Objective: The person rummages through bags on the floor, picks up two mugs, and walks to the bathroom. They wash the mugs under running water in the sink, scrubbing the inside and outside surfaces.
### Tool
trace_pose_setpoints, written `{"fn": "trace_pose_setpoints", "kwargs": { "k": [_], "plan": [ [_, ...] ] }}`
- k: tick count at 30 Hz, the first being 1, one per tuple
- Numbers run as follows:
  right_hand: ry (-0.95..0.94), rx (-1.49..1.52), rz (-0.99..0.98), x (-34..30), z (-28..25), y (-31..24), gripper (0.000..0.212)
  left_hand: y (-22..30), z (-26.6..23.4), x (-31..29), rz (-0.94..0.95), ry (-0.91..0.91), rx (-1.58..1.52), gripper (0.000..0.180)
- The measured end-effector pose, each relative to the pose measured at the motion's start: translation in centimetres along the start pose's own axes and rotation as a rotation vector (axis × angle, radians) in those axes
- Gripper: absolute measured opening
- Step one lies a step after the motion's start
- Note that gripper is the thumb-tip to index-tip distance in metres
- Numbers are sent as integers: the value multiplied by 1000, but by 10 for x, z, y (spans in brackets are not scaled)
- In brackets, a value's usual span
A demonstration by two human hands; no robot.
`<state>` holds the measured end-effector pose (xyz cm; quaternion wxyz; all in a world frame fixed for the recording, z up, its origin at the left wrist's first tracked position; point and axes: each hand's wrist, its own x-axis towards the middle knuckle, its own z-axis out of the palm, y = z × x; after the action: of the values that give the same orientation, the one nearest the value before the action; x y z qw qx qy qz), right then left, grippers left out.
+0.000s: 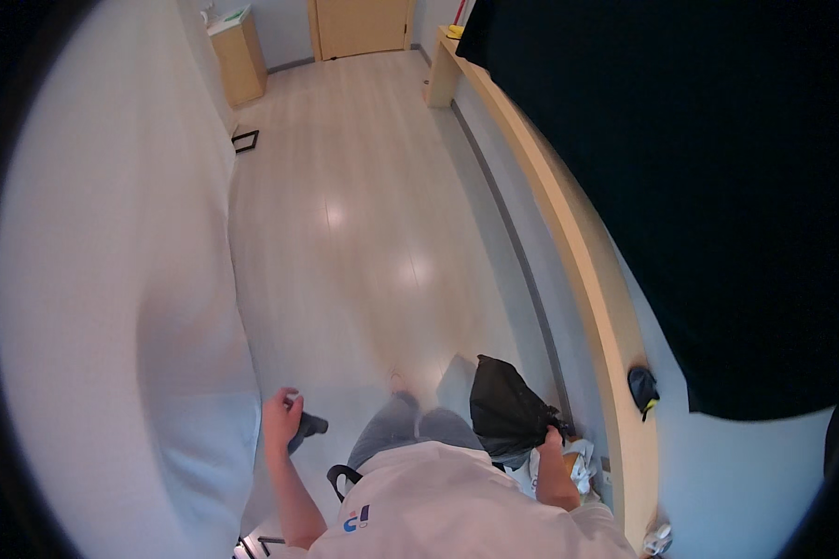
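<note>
Black thin-plastic bag point(508, 401): beside R thigh, extending fwd. of R hand; prob. light, soft, slippery, tearable if tugged; contents n/v.
Hold pt.: gathered end, bunched film; likely safer than loose sheet.
R hand point(553, 441): grip clenched on bag's gathered end.
L hand point(282, 415): fingers curled; dark-grey soft-looking item point(310, 429) just beside; held or behind, can't tell.
Edges: long pale-wood ledge point(569, 233) along R; white cloth curtain point(112, 261) along L.
Floor: pale planks point(345, 252) run ahead betw. both; room fwd., tighter R.
Snag risk: white crumpled plastic bags point(582, 463) nr. R forearm.
</note>
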<state>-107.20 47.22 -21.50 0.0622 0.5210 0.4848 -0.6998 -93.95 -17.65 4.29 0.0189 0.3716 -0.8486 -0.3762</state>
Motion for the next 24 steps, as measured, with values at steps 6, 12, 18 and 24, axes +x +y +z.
{"fn": "trace_pose_setpoints", "kwargs": {
  "k": [6, 12, 18, 24],
  "plan": [
    [19, -195, -88, 34, 207, -78, 29, 167, 4, 212, 197, -130, -11, 23],
    [50, -229, -23, 131, 385, -110, 30, 280, 30, 399, 249, -218, 8, 24],
    [239, -941, -90, 239, 582, -164, 30, 333, 21, 556, 102, -147, 48, 25],
    [53, -946, 142, 263, 813, -253, 34, 342, 1, 697, -104, 10, 26, 23]
  ]
}}
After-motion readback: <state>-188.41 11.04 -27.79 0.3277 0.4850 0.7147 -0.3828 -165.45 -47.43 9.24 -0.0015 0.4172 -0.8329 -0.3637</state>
